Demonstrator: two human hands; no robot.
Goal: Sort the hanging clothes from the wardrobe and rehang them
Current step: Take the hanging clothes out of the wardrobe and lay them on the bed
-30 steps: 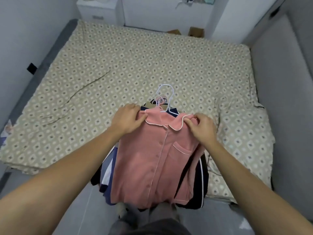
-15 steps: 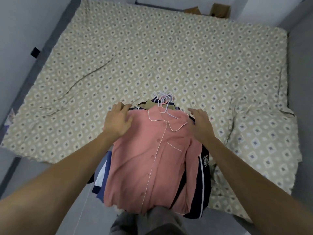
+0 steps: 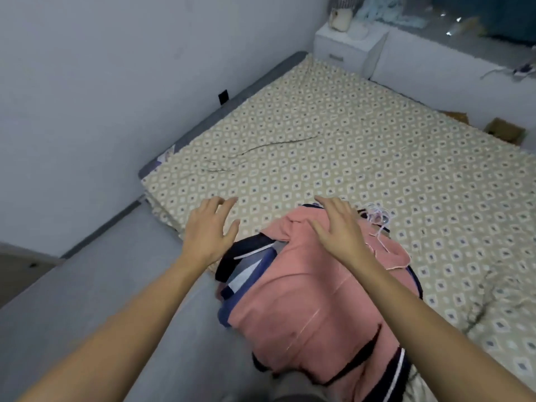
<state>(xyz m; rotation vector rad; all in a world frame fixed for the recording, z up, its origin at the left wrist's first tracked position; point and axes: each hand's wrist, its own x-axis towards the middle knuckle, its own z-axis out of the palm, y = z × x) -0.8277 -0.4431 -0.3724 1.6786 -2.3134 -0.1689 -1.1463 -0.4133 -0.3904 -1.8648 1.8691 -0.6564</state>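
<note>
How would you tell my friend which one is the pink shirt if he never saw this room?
Find the big bed with the beige diamond-patterned cover. At its near edge lies a pile of clothes on white hangers, spilling over the side. The pink shirt is the top one, under the right hand; it alone is salmon pink, while the clothes beneath are navy, black and white.

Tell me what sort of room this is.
Most likely a small bedroom: a bed under a patterned cover fills most of it, a white nightstand stands at its far corner, and a pile of clothes on hangers lies on the bed's near edge.
</note>
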